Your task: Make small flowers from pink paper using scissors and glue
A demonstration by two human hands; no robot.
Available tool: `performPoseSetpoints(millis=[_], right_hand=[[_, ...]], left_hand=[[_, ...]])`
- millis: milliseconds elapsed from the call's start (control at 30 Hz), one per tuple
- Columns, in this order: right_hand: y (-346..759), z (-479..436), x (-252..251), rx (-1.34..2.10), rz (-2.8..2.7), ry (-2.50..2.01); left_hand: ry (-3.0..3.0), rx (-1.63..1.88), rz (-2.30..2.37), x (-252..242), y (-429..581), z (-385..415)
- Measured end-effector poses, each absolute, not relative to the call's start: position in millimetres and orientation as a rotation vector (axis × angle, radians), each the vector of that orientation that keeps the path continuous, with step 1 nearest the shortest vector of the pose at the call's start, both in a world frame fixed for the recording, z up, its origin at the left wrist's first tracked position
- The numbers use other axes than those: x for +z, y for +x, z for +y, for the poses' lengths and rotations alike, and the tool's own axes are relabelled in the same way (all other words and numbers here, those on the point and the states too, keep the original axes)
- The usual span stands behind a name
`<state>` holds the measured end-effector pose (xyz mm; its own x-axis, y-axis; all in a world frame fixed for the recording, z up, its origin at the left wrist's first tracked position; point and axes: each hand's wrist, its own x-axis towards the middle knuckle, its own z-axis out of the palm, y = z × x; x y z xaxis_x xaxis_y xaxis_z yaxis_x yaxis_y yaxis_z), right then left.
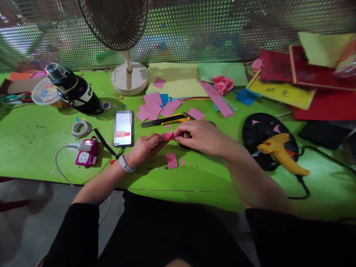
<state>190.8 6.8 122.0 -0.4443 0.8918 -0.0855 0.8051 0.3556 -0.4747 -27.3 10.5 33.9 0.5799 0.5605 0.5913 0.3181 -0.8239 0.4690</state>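
Note:
Between my two hands is a small piece of pink paper (167,136), bent or folded. My left hand (148,146), with a pale band on its wrist, grips the paper's left side. The fingertips of my right hand (196,135) pinch its right edge. Just beyond the fingers lies a yellow and black utility knife (167,120). Several cut pink paper pieces (152,104) are spread behind the knife. Nearer to me a pink paper square (171,160) lies flat beside a thin scrap. A dark object under my right hand is mostly hidden.
A lit phone (123,128), a tape roll (80,128) and a magenta power socket (87,152) are at left. Behind them stand a black bottle (79,92) and a fan (129,78). A yellow glue gun (283,152) rests on a black round mat (250,129) at right.

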Motion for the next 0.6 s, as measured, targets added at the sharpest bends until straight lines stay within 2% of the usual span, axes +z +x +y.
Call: performPoseSetpoints(millis=[600], right_hand=[[192.4, 3.8, 123.9, 0.608, -2.187, -1.528]], left_hand=[[2.143, 1.142, 0.773, 32.2, -25.3, 8.9]])
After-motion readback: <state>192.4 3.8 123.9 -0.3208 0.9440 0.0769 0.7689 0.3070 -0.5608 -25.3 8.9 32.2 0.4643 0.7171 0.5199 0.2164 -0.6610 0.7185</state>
